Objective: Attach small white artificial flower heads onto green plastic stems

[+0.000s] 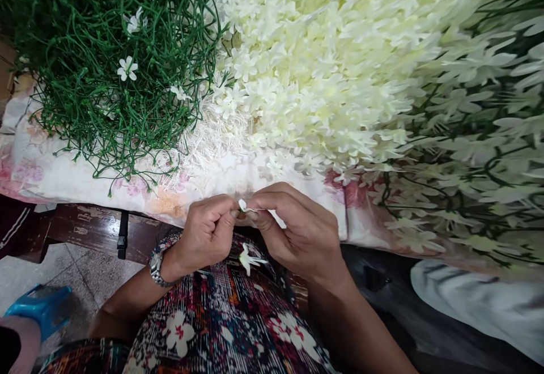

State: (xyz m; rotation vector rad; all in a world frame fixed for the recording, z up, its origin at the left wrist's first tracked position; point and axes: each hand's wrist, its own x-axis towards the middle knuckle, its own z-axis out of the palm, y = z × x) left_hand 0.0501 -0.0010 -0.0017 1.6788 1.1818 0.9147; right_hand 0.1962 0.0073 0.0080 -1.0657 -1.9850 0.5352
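Observation:
In front of my body, my left hand (208,229) and my right hand (300,229) meet with fingertips pinched. Between them is a small white artificial flower piece (242,204) with a bit of green at its base. My left thumb and forefinger close on its green stem end, mostly hidden by the fingers. A thin white strand (255,210) runs into the pinch of my right hand, probably a stamen. Just below hangs another white artificial flower (249,258) with long pale stamens; what it is attached to is hidden.
Green plastic stems (123,79) are heaped at the left of the cloth-covered table (238,173). Beside them lie white stamens (212,141) and a large pile of creamy white petals (323,73). Finished-looking flower sprays (467,136) lie at right. A blue stool (40,309) stands lower left.

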